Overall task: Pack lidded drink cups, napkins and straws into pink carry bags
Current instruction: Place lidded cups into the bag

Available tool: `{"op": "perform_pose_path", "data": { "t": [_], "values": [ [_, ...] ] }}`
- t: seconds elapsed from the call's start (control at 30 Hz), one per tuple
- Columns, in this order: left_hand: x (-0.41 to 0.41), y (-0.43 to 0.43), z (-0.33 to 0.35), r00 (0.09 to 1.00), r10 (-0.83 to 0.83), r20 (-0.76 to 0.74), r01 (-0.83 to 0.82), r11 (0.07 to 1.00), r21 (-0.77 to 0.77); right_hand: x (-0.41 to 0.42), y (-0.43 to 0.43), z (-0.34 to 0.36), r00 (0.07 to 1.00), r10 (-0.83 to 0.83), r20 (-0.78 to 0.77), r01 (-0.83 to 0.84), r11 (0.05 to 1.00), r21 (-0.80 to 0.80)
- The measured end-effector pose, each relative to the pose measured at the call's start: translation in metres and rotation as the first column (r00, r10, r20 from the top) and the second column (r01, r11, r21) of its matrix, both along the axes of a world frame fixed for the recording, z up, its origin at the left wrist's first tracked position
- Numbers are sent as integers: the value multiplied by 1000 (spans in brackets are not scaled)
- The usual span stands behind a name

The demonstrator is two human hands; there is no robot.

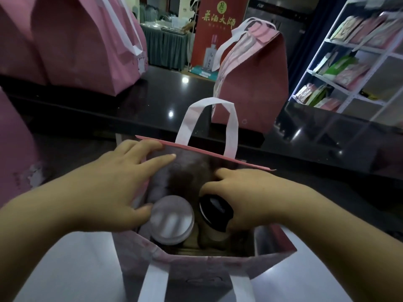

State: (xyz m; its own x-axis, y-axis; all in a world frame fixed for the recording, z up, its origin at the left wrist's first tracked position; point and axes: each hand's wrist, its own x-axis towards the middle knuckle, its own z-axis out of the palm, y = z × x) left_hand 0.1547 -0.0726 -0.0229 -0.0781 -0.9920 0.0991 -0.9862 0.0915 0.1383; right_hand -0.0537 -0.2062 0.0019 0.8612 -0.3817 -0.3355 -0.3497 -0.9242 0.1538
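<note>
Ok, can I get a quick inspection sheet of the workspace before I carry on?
Surface: dark glossy counter beyond the bag.
Job's things: open pink carry bag holds a round translucent-lidded cup and a black-lidded cup side by side; napkins and straws not seen.
Clutter: closed pink bag standing on the counter; more pink bags far left.
Grips: left hand spread on the open bag's far wall; right hand has its grip round the black-lidded cup.
Cables: nothing seen.
Surroundings: white shelving with packets; red banner.

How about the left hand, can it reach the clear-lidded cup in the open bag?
Probably yes. The left hand has its thumb right beside the clear-lidded cup, the bag stands open at the top, and nothing covers the lid. The right hand grips only the black-lidded cup next to it.
</note>
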Motion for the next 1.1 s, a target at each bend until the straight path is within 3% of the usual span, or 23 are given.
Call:
{"op": "perform_pose_path", "data": {
  "t": [0.63,1.1],
  "values": [
    [-5,-1,2,999,2,51,0,1000,-30,16,-6,-30,994,-54,-91,57,998,32],
    [-6,-4,-1,999,48,16,-47,996,-74,15,-1,-58,982,59,-178,-67,997,-43]
  ]
}}
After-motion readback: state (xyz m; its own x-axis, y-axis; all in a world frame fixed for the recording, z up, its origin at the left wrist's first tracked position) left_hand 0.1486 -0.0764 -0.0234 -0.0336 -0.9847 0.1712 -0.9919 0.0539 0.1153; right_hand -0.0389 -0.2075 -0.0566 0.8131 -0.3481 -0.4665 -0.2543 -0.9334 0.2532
